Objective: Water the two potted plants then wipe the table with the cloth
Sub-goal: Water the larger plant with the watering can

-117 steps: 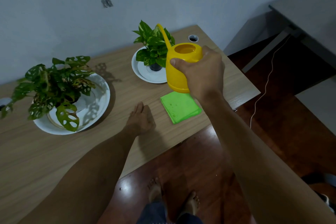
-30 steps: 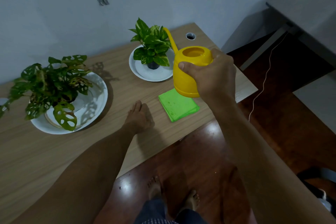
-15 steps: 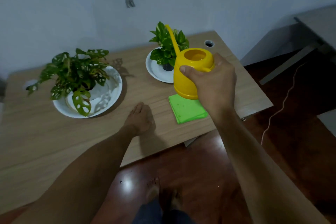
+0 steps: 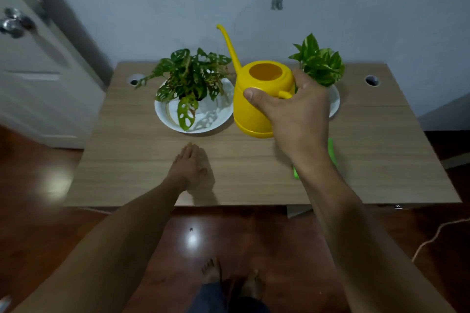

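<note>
Watering can (image 4: 256,99): bright yellow, orange-tinted inside the mouth
Cloth (image 4: 332,151): vivid green
Left plant (image 4: 189,76): dark green leaves patterned with holes
Right plant (image 4: 319,62): green leaves streaked pale yellow
Dishes (image 4: 167,117): white
Desk (image 4: 254,173): light wood grain
Floor (image 4: 229,241): glossy dark red-brown
Wall (image 4: 178,2): pale grey-blue

A white door (image 4: 38,79) with what looks like a metal knob (image 4: 14,24).
</note>
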A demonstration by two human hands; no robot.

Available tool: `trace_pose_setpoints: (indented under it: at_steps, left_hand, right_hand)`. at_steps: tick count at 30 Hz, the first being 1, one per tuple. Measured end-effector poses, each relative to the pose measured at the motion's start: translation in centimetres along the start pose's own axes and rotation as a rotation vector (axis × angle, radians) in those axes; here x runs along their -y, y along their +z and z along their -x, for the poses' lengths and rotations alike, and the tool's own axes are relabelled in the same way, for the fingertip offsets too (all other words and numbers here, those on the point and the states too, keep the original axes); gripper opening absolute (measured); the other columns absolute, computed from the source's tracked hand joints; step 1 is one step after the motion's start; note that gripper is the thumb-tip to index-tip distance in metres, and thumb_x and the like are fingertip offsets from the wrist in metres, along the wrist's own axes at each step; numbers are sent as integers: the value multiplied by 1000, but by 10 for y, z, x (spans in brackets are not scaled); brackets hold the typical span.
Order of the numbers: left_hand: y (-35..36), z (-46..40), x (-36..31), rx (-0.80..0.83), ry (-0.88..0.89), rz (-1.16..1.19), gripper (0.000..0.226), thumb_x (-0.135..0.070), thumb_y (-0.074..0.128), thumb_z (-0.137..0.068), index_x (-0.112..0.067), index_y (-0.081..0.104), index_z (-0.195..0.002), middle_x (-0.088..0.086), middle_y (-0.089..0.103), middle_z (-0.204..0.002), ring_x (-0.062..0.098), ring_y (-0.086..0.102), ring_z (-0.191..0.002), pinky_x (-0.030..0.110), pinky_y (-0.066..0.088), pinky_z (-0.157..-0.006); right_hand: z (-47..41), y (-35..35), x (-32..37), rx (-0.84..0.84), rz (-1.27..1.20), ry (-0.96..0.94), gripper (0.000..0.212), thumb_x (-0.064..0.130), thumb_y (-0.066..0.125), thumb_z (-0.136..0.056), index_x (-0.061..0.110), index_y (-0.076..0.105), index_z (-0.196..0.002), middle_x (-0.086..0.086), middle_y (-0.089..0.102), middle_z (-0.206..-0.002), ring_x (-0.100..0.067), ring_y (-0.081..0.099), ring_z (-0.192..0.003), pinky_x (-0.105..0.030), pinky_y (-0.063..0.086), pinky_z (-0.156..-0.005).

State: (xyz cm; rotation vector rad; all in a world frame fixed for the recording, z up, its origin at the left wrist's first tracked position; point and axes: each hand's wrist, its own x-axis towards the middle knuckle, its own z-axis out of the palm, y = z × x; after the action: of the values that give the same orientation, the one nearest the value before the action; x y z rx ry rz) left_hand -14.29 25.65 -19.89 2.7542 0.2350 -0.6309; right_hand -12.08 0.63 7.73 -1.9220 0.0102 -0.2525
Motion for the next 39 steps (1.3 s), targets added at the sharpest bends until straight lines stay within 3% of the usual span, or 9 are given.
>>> trace_pose_setpoints:
  at_steps: [10,15,19,22,24,31,39]
  left_hand:
    - [10,14,40,-47,-47,102,93,-62,44,-85,-11,15,-158,15,5,-170,34,3,-159,50,13,-128]
    - [18,14,47,-47,-45,133,91,-57,49,-94,-12,8,-161,15,-4,-171,33,-4,-159,51,9,-128]
    - [18,15,48,-34,-34,139,93,-59,47,-93,-12,5,-162,15,-7,-171,33,-7,-159,51,6,-127]
    - [17,16,50,-27,-32,148,101,-65,40,-85,-11,5,-162,15,-7,-171,34,-7,-159,51,6,-128]
    - [17,17,51,-29,-26,151,97,-62,45,-91,-12,4,-162,15,-7,-171,33,-8,-159,51,6,-128]
    - [14,18,49,-20,-26,145,93,-56,50,-95,-12,3,-162,14,-9,-171,32,-9,-159,50,4,-128]
    - [14,18,48,-14,-25,135,92,-57,48,-96,-12,1,-162,14,-10,-170,31,-10,-159,48,3,-129]
  right_hand:
    - [15,58,7,103,62,20,49,41,94,-69,20,74,-109,12,73,-93,-4,68,-83,-17,50,-70]
    - [18,70,15,120,103,31,51,44,93,-69,20,73,-110,9,74,-97,-13,70,-89,-28,54,-76]
    - [18,74,21,114,142,35,49,44,93,-69,22,73,-109,12,70,-92,-13,69,-89,-27,52,-74]
    - [19,75,25,107,171,34,51,48,91,-67,23,73,-108,10,71,-93,-19,69,-95,-35,56,-80]
    - [20,74,26,101,187,33,53,50,90,-67,22,73,-108,6,72,-97,-25,67,-101,-40,57,-83]
    - [22,70,29,87,220,42,56,49,92,-67,19,73,-110,2,73,-100,-24,68,-97,-31,52,-75]
    - [25,66,30,89,254,46,57,49,92,-67,19,73,-112,-1,74,-104,-27,67,-100,-35,55,-79]
